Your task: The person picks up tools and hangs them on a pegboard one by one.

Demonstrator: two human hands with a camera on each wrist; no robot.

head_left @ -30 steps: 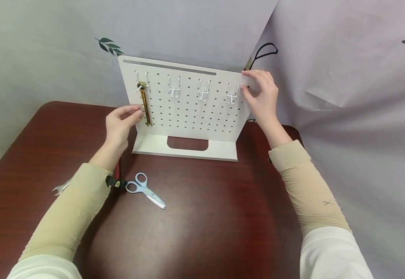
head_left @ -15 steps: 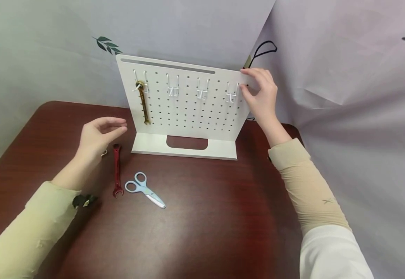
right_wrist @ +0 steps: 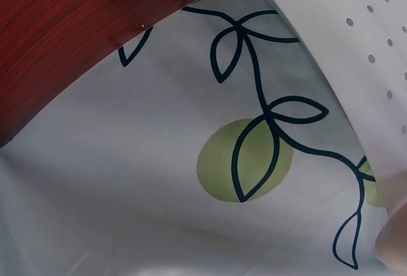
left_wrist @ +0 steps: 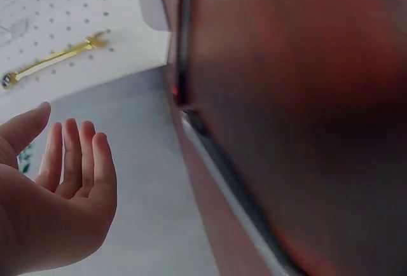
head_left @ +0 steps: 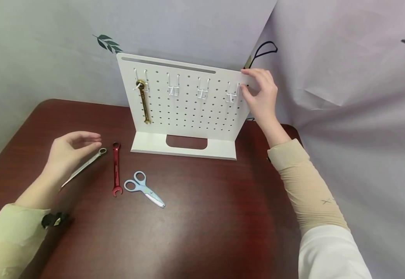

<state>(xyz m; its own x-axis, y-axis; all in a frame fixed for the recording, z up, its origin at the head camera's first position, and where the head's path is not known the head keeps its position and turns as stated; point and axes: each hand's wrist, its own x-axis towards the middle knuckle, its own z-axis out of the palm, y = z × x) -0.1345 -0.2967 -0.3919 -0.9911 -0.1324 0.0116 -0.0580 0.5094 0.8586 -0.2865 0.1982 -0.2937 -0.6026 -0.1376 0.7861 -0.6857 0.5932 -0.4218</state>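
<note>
My left hand point(head_left: 68, 153) hovers over the left of the table with nothing in it, its fingers apart from the thumb. Just beyond and partly under it lies a silver combination wrench point(head_left: 83, 167). A red wrench point(head_left: 116, 170) lies to the right of that, beside light-blue scissors point(head_left: 144, 189). At the upper right corner of the white pegboard point(head_left: 185, 120), my right hand point(head_left: 263, 93) holds the edge between thumb and fingers. From the board's leftmost hook hangs a gold wrench point(head_left: 143, 101), also visible in the left wrist view.
Several white wire hooks point(head_left: 202, 92) line the upper pegboard, the others bearing nothing. The board stands on a white base point(head_left: 219, 150) at the back of the dark red table point(head_left: 188, 217). A patterned cloth point(right_wrist: 159, 180) hangs behind and to the right.
My left hand has drawn away from the gold wrench, moving left and toward me over the table. The red and silver wrenches have come into fuller view. My right hand has stayed at the pegboard.
</note>
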